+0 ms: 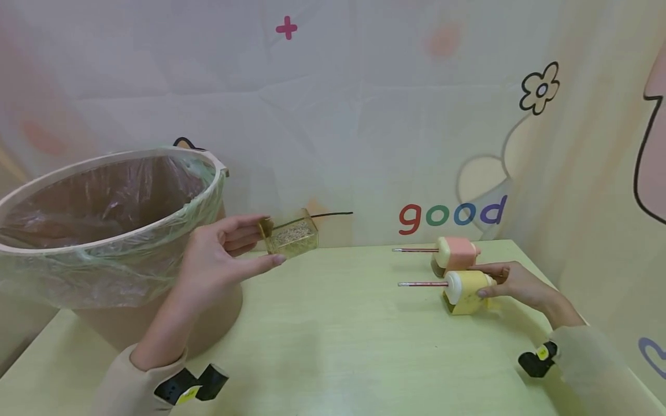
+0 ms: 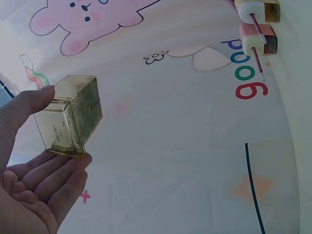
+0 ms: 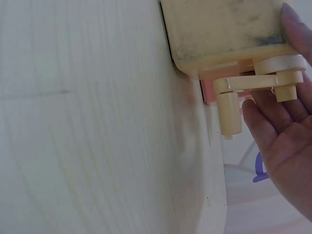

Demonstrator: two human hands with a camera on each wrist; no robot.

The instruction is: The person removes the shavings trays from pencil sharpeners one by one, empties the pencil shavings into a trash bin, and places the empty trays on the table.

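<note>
We count one clear box, held in the air above the table's far part, to the right of the bin. Grey shavings lie inside it. Our left hand pinches this box, thumb on one side and fingertips on the other.

We count two pencil sharpeners, side by side on the table: a yellow sharpener nearer and a pink sharpener just behind. Two pencils point leftward, a lower pencil in the yellow one and an upper pencil in the pink. Our right hand grips the yellow sharpener around its crank end, where we see one crank; whether its fingers also touch the pink one, we cannot quite tell.

On the left stands one bin, lined with one plastic bag folded over the rim. Everything rests on one pale green table. Behind hangs one printed cloth with the four-letter word "good" and one pink plus sign.
</note>
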